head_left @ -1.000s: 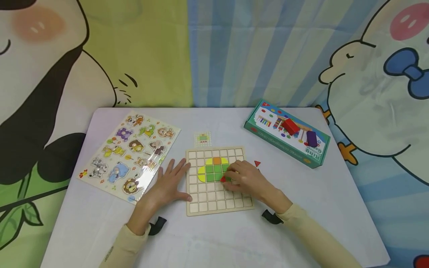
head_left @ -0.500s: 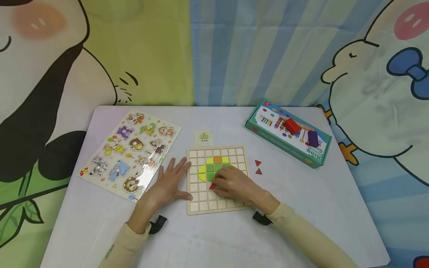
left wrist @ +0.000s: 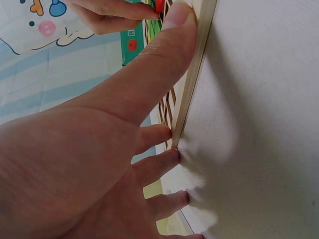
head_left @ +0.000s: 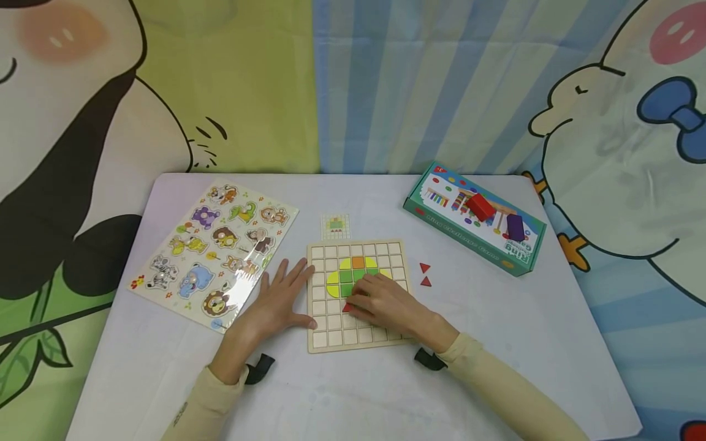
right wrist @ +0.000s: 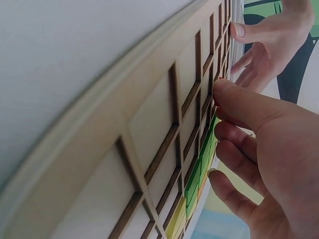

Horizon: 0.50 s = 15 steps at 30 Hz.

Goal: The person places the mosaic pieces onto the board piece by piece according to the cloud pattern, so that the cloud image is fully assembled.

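A wooden grid board (head_left: 325,340) lies on the table with green, yellow and orange tiles set in its squares. My right hand (head_left: 386,303) is over the board and pinches a red triangle tile (head_left: 346,308) just below the green tiles (head_left: 345,283). In the right wrist view the thumb and fingers of that hand (right wrist: 279,134) meet at the tile, which they mostly hide. My left hand (head_left: 278,303) has its fingers spread, with thumb and fingertips resting on the board's left edge. The left wrist view shows the left thumb (left wrist: 159,59) pressing the board's rim.
Two red triangle tiles (head_left: 425,274) lie right of the board. Behind it is a small pattern card (head_left: 335,226). An animal puzzle board (head_left: 212,254) lies at left. A green box (head_left: 469,236) at back right bears a red block (head_left: 480,208) and a purple block (head_left: 515,228).
My right hand has moved left across the board with the red triangle tile, to below the green tiles, and stayed there over the last half second. The left hand has kept its place.
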Available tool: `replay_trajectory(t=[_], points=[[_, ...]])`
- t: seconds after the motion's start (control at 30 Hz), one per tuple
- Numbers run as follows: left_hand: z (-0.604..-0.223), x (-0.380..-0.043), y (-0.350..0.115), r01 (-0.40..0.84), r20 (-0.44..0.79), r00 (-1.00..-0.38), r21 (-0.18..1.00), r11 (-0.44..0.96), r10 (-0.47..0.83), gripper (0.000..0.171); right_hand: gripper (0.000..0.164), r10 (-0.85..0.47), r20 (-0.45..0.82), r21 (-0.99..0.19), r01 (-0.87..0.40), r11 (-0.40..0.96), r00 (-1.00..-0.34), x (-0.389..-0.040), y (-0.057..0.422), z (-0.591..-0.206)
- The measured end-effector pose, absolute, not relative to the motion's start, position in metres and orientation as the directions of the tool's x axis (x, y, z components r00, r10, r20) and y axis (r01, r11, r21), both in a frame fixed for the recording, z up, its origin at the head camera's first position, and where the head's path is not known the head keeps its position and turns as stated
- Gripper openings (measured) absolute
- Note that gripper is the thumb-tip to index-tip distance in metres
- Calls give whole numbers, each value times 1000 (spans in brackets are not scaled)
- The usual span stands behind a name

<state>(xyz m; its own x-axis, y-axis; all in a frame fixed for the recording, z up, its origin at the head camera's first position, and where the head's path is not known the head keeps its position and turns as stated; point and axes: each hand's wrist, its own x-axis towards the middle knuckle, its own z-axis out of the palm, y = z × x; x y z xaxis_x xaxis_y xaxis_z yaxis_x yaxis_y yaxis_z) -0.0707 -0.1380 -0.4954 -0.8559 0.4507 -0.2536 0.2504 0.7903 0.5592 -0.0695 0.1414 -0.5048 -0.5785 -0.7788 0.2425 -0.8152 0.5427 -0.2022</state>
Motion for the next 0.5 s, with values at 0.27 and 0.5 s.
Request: replay_trajectory(t=[0.27, 0.5], points=[[-495, -71, -138, 253, -254, -854, 560, 789, 454, 117, 21, -782, 192, -217, -803, 555, -593, -70, 140, -501], [-495, -72, -137, 246, -253, -856, 567, 786, 451, 118, 22, -767, 225, -280, -794, 539, -600, -72, 148, -498]])
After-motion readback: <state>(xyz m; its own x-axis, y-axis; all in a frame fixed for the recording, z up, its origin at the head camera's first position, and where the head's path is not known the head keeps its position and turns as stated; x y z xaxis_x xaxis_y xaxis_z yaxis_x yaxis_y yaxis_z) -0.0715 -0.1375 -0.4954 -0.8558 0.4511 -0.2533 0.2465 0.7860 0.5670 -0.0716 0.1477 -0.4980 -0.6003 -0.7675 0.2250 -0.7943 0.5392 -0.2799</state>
